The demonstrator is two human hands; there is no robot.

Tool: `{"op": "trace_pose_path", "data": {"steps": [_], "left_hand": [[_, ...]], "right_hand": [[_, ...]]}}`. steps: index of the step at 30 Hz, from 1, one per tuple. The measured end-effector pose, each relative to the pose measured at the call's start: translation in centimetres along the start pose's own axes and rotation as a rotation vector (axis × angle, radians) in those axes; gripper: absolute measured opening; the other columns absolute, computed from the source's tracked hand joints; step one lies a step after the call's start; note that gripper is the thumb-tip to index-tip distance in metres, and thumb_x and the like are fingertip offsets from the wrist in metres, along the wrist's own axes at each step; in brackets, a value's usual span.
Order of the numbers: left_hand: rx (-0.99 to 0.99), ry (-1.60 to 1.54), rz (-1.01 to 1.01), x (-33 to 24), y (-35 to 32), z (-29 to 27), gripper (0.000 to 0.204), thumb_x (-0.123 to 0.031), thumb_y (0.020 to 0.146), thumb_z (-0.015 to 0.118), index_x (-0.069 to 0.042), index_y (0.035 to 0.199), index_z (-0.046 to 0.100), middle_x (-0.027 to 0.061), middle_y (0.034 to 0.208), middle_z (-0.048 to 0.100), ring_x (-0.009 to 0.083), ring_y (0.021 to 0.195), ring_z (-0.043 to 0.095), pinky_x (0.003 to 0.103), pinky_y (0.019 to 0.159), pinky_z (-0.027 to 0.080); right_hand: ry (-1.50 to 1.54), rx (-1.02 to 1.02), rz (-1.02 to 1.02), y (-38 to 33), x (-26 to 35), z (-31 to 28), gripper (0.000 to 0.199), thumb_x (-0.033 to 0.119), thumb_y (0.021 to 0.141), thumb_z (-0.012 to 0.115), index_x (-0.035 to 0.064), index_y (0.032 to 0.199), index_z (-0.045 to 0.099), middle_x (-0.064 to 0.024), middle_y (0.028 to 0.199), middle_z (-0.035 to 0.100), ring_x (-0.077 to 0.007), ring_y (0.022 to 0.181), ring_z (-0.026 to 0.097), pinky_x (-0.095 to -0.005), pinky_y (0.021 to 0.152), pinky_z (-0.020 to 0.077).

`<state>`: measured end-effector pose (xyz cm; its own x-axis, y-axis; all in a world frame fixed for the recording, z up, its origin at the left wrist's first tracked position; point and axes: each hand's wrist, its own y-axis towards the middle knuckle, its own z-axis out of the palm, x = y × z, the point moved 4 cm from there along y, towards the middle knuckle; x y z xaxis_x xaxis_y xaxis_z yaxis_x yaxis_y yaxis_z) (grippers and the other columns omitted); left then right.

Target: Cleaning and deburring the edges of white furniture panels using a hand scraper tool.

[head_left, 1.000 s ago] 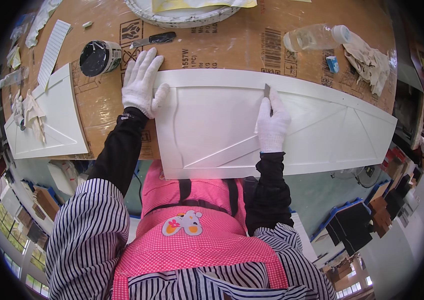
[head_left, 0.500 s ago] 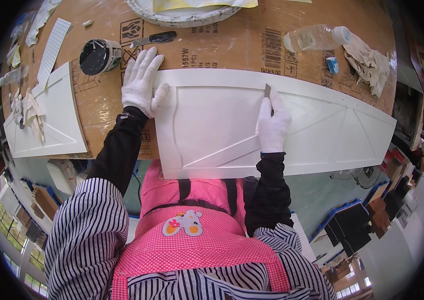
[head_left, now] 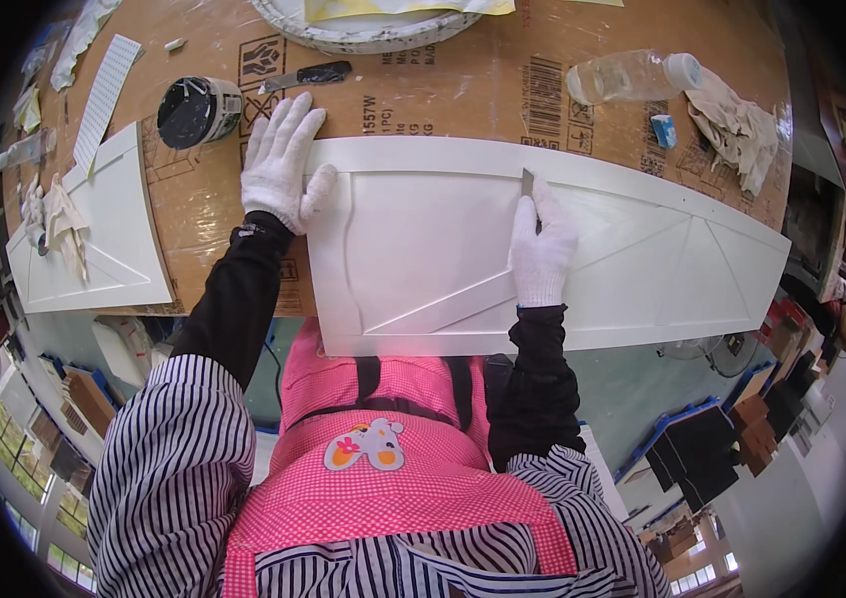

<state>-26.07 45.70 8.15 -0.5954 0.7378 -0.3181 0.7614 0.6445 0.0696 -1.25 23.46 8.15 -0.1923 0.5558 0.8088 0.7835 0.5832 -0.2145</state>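
Note:
A long white panel [head_left: 423, 224] with raised trim and slanting strips lies across the front of the cardboard-covered table. My left hand [head_left: 283, 164], in a white knit glove, is open at the panel's upper left corner. Its fingers stretch over the cardboard and the thumb is at the panel edge. Also gloved, my right hand [head_left: 545, 244] is closed on a small flat grey metal blade [head_left: 528, 183]. The blade's tip points away from me, at the trim along the panel's far edge. Whether a handle sits inside the fingers is hidden.
An open tub of black stuff [head_left: 187, 115] and a black-handled knife [head_left: 318, 76] lie beyond my left hand. A clear bottle [head_left: 632, 77], a blue block [head_left: 663, 131] and a rag [head_left: 737, 130] are far right. Another white panel [head_left: 109, 229] lies left; a round white-rimmed container [head_left: 363, 36] stands behind.
My right hand and the blade have shifted slightly to the left along the far trim. The left hand stays nearly in place.

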Motion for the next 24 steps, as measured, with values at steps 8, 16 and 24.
{"op": "trace_pose_path", "data": {"steps": [8,16,24], "left_hand": [[0.006,0.014,-0.007,0.0,0.1,-0.1,0.067,-0.036,0.087,0.060,-0.012,0.148,0.046,0.0121,0.159,0.039,0.0315,0.150,0.030,0.048,0.124,0.018],[-0.011,-0.003,0.001,0.2,-0.4,-0.2,0.065,-0.033,0.087,0.057,-0.006,0.146,0.047,0.0179,0.157,0.040,0.0377,0.149,0.031,0.051,0.123,0.020],[-0.039,-0.031,0.038,-0.4,0.3,0.1,0.065,-0.032,0.087,0.056,-0.006,0.147,0.047,0.0183,0.157,0.040,0.0379,0.148,0.032,0.052,0.123,0.020]], "right_hand": [[-0.016,0.006,-0.035,0.2,-0.3,-0.1,0.037,0.010,0.097,0.057,-0.0072,0.130,0.062,-0.0228,0.123,0.069,-0.0290,0.112,0.068,-0.0325,0.097,0.0500],[-0.228,-0.089,-0.093,0.9,0.5,-0.2,0.033,0.014,0.097,0.058,0.0026,0.126,0.066,-0.0216,0.107,0.070,-0.0356,0.105,0.068,-0.0391,0.090,0.0532],[-0.697,-0.488,-0.015,11.9,-7.3,-15.4,0.040,0.025,0.100,0.051,0.0017,0.131,0.063,-0.0203,0.131,0.065,-0.0344,0.120,0.063,-0.0398,0.104,0.0480]]}}
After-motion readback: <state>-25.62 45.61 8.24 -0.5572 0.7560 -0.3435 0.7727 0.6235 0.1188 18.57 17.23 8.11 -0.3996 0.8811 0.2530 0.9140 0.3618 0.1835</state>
